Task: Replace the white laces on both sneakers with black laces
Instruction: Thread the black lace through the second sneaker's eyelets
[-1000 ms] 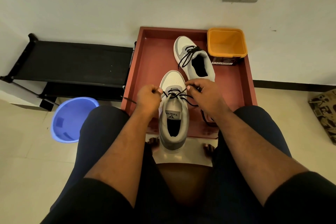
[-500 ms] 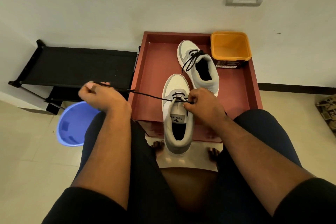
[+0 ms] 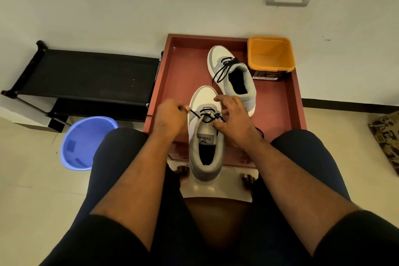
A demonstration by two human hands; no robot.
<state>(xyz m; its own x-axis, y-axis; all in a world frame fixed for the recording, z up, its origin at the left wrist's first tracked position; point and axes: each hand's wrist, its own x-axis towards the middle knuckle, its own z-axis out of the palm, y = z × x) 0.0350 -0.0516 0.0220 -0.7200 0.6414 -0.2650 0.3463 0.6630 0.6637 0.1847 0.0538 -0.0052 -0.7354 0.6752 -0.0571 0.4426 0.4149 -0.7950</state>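
At the centre of the frame, the near sneaker (image 3: 205,134) is showing a tongue label reading "Velarro", though the last letters are hard to make out. The left hand (image 3: 170,117) is pinching the black lace (image 3: 195,114); the right hand (image 3: 234,119) is gripping it at the eyelets. The far sneaker (image 3: 234,77), laced black, is lying on the smooth red tray (image 3: 183,67) beside a square orange tub (image 3: 271,54).

Near sneaker (image 3: 205,136): grey-white, upright, toe toward wall, heel overhanging near edge of red tray (image 3: 179,75); black lace (image 3: 207,115) partly threaded through lower eyelets. Far sneaker (image 3: 232,77): same colours, black-laced, near tray's far-right corner, angled.
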